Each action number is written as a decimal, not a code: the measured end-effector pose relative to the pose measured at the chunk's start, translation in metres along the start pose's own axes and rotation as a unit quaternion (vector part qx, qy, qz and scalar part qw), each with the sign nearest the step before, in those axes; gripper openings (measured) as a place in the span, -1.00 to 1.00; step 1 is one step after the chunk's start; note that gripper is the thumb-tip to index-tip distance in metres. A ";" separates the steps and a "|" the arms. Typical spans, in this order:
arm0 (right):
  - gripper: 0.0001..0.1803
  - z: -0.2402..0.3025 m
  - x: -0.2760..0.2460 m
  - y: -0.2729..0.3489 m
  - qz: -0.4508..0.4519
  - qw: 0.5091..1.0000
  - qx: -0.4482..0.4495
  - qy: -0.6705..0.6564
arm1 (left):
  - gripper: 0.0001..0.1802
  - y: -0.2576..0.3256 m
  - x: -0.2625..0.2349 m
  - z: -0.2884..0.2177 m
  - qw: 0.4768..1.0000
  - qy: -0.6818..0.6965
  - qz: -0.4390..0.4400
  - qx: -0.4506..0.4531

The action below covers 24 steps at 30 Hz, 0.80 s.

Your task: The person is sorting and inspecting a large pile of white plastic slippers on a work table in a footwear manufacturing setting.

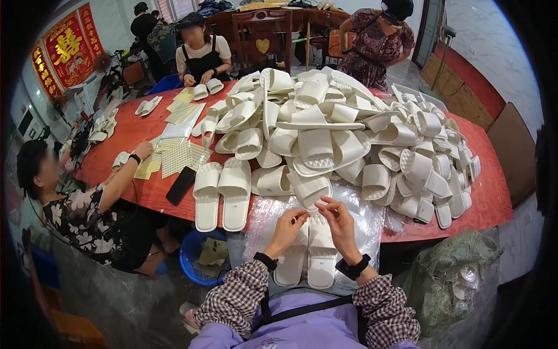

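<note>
My left hand point(289, 228) is closed, its thumb and fingertips pinched together. Just beside it my right hand point(340, 225) is also closed in a pinch, a little higher. Whatever lies between the fingertips is too small to make out. Below both hands a pair of off-white slippers lies side by side, a left slipper point(290, 266) and a right slipper point(321, 264), heels toward me. My hands partly hide their straps. Under the pair a clear plastic bag point(366, 244) is spread at the table's near edge. Another finished-looking pair of white slippers point(235, 200) stands to the left.
A tall heap of white slippers point(343, 139) covers the red table point(491, 200). Sticker sheets point(177, 157) and a black phone point(181, 185) lie left. Co-workers point(87, 209) sit left and far; another person point(381, 46) stands behind. A blue basin point(195, 270) and a net sack point(459, 267) flank me.
</note>
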State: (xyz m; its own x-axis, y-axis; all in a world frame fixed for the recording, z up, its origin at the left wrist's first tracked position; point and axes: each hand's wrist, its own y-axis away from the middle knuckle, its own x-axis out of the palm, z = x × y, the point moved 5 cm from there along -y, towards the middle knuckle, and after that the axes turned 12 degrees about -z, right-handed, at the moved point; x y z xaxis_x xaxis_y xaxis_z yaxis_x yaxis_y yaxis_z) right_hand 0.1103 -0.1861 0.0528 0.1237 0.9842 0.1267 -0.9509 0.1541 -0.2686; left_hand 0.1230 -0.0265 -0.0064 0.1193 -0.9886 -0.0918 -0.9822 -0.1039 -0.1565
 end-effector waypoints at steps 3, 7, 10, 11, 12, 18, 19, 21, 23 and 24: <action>-0.92 -0.008 -0.001 0.002 -0.021 1.000 0.014 0.004 | -0.85 -0.003 -0.003 -0.003 0.996 -0.065 -0.024 0.059; -0.91 -0.034 -0.005 0.005 -0.039 0.997 0.056 0.020 | -0.85 -0.002 0.001 -0.001 0.998 -0.015 -0.016 0.052; -0.87 -0.047 -0.003 0.009 -0.056 0.995 0.078 0.006 | -0.84 -0.001 0.003 0.006 1.000 0.021 -0.004 0.001; -0.87 -0.049 -0.002 0.011 -0.054 0.995 0.080 0.005 | -0.84 0.000 0.002 0.007 1.000 0.028 -0.007 -0.002; -0.86 -0.052 -0.002 0.012 -0.057 0.994 0.097 0.005 | -0.84 0.000 0.002 0.007 1.000 0.028 -0.007 -0.003; -0.81 -0.066 -0.007 0.014 -0.074 0.982 0.174 -0.004 | -0.85 0.002 0.002 0.005 0.999 0.023 -0.023 0.015; -0.81 -0.068 -0.008 0.014 -0.074 0.981 0.181 -0.016 | -0.85 0.002 0.002 0.005 1.000 0.003 -0.016 0.022; -0.81 -0.072 -0.009 0.015 -0.069 0.980 0.187 -0.017 | -0.86 0.003 0.003 0.004 0.999 -0.017 -0.010 0.029; -0.81 -0.074 -0.009 0.015 -0.064 0.979 0.192 -0.018 | -0.86 0.005 0.004 0.003 0.999 -0.025 0.004 0.020; -0.82 -0.074 -0.009 0.015 -0.062 0.979 0.195 -0.024 | -0.86 0.005 0.004 0.002 1.000 -0.025 0.004 0.019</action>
State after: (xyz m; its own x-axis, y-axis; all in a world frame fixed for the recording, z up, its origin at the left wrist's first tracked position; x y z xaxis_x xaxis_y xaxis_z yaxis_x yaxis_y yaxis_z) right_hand 0.1158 -0.1864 -0.0230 0.2399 0.9534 0.1827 -0.9667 0.2175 0.1346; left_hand 0.1189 -0.0306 -0.0094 0.1202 -0.9826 -0.1413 -0.9768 -0.0917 -0.1935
